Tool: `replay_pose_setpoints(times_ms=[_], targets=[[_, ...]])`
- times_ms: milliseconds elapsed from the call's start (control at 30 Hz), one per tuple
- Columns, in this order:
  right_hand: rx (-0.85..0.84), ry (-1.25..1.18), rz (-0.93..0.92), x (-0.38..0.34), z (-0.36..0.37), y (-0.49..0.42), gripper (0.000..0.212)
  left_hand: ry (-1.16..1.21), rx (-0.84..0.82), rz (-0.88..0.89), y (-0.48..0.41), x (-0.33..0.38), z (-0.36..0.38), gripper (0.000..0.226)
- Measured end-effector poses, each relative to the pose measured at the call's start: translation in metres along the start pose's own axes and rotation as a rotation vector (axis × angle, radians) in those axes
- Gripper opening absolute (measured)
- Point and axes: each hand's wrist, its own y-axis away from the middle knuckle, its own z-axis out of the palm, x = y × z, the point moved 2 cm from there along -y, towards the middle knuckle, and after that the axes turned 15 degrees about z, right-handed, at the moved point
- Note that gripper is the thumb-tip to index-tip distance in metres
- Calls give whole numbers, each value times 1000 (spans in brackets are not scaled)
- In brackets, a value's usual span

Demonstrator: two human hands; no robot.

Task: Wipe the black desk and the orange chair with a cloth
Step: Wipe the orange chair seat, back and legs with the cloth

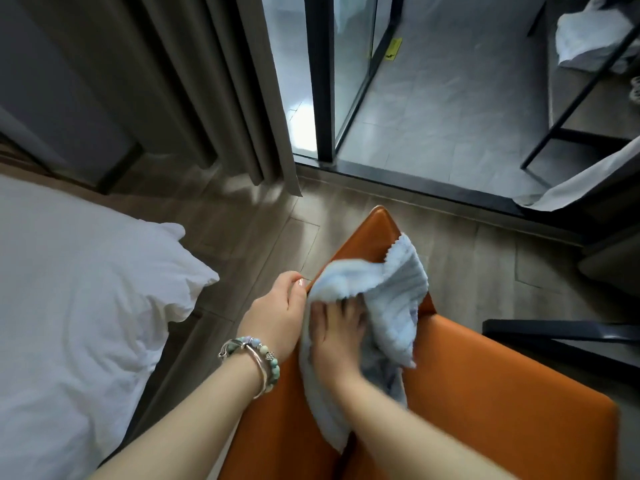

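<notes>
The orange chair (485,393) fills the lower middle and lower right of the frame, its backrest rising to a rounded corner near the centre and its seat running off the bottom edge. The right hand (341,336) grips a bunched pale blue cloth (391,289) against the top edge of the backrest, fingers curled into the fabric; the cloth drapes over both sides of that edge and hides most of it, and motion blur softens the hand and the folds. The left hand (277,317), with bracelets (256,358) at the wrist, holds the left side of the backrest just beside the cloth, thumb on top and the fingers curled over the far side, hidden.

Left of the chair a strip of wood floor (242,244) stays open, narrowing toward the bottom between the chair and the white bed (76,289), whose rumpled corner reaches toward the left hand. Beyond the backrest the floor runs to grey curtains (207,81) at upper left and to a dark door frame (322,77) with glass panels at upper centre; a black threshold crosses toward the right, with pale tiles behind it.

At the right edge, level with the hands, a black tabletop (561,329) juts in near the seat, only its edge showing, the rest cut off. In the upper right a black-framed stand with white fabric on it is partly out of frame and hard to make out.
</notes>
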Motion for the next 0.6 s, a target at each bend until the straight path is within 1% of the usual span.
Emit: replay_pose_setpoints(times_ms=[33,100,167,233,267,333,367,400,433,467,500,533,567,600], targets=[[57,19,19,-4,-19,-15,93,10,1,-4,0,-1,0,31],[201,-38,49,-13,-48,-54,84,14,-28,9,0,-2,2,32],[306,-239,20,-23,-70,-92,85,-2,-48,46,1,-2,3,34],[374,-489,16,-19,-71,-111,82,-4,-48,86,0,-2,4,33],[374,-583,83,-11,-65,-112,79,2,-48,102,-1,-2,5,32],[344,-632,260,14,-42,-113,71,4,-32,129,-1,-4,7,32],[339,-671,276,29,-29,-113,72,-4,-21,144,-1,-5,7,32],[326,-700,267,38,-20,-110,79,-17,-11,163,-2,-5,7,33],[373,-698,240,42,-18,-110,86,-38,-7,183,-4,-5,6,33],[338,-678,291,34,-26,-105,83,-67,-5,206,-7,-4,5,35],[285,-689,274,22,-34,-112,69,-95,-7,230,-14,-2,4,36],[269,-714,259,13,-39,-118,55,-114,-12,260,-23,4,5,36],[290,-690,157,-1,-48,-119,46,-126,-16,295,-34,11,7,35],[340,-636,24,-13,-58,-114,44,-137,-18,320,-46,21,11,35]])
